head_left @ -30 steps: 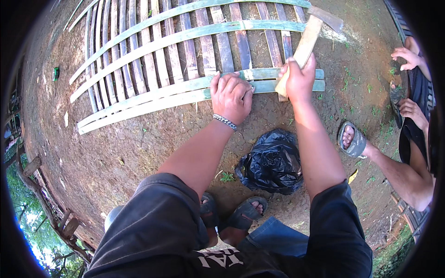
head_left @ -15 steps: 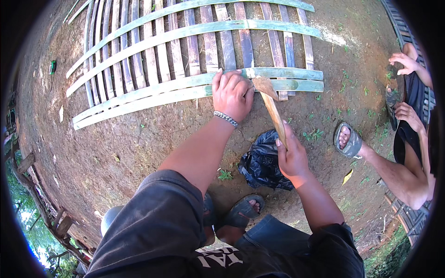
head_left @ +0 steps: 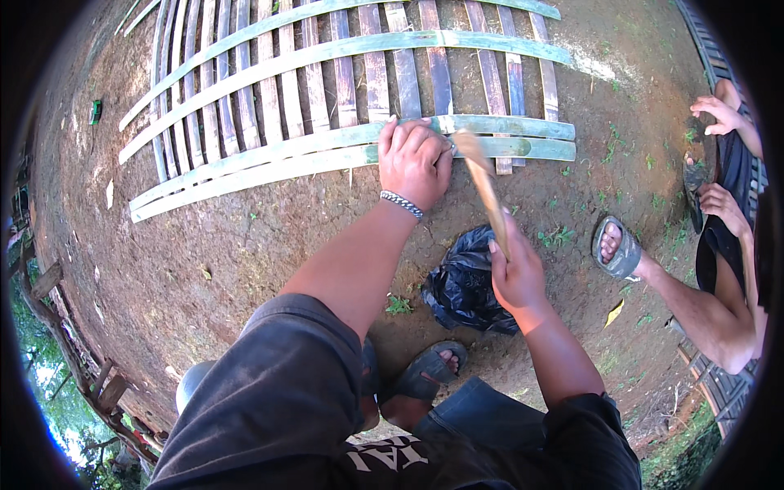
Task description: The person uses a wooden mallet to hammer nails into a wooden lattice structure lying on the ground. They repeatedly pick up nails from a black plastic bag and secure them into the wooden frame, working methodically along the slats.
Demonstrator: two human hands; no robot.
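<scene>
A frame of bamboo strips lies on the ground, with long pale green strips crossing darker slats. My left hand presses on the two nearest long strips; its thumb and forefinger close together at the right side, and whatever they pinch is too small to make out. Wrapped in my right hand is the wooden handle of a hammer. Its head, smeared by motion, is just right of my left fingers, over the strips.
A crumpled black plastic bag lies on the soil between my sandalled feet and the frame. At the right sits another person, with a sandalled foot and hands in view. A small green object lies far left.
The hammer head has shifted slightly up and now looks blurred. My left hand stays in place on the strips, and the whole view has moved a little.
</scene>
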